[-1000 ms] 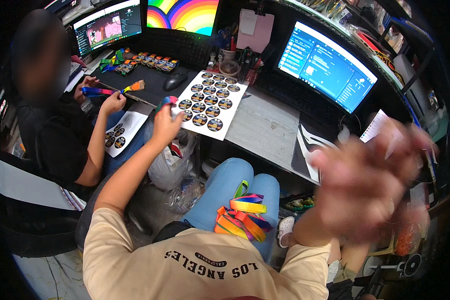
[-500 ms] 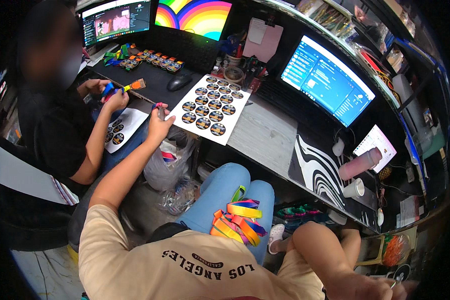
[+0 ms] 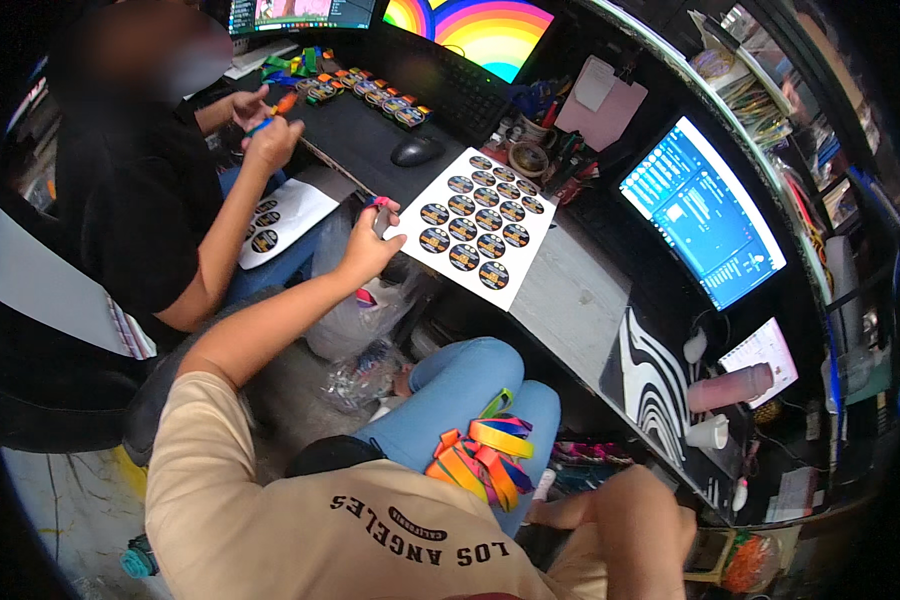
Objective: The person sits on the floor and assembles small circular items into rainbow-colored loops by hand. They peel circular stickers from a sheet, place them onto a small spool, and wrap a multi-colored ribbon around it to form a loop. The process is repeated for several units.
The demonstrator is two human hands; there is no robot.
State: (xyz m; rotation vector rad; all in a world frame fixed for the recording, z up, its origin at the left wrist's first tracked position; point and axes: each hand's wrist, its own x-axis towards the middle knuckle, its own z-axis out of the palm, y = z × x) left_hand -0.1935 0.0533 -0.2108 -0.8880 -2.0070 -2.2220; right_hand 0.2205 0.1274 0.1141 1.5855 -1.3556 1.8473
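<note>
My left hand (image 3: 370, 245) is reached out at the near left edge of a white sheet (image 3: 518, 290) of round black stickers. Its fingers close around a small dark grey object (image 3: 381, 222), with a bit of pink and blue at the fingertips; its kind is unclear. My right forearm (image 3: 642, 540) bends down past the lower edge, hiding that hand. Across my lap lies a loose pile of multicoloured ribbons (image 3: 485, 460). To the left, a co-worker's hands (image 3: 270, 140) hold a ribbon piece with an orange end (image 3: 286, 104).
Finished-looking ribboned medals (image 3: 380, 95) lie in a row behind a black mouse (image 3: 417, 151). Another sticker sheet (image 3: 295, 215) rests by the co-worker. A pink tumbler (image 3: 730, 388) and white cup (image 3: 708, 432) stand at right. A plastic bag (image 3: 355, 310) hangs below the desk.
The view has shifted, so the desk sits further right. My left hand stays by the sticker sheet. My right hand has left the view at the bottom. The co-worker's hands have drawn closer together.
</note>
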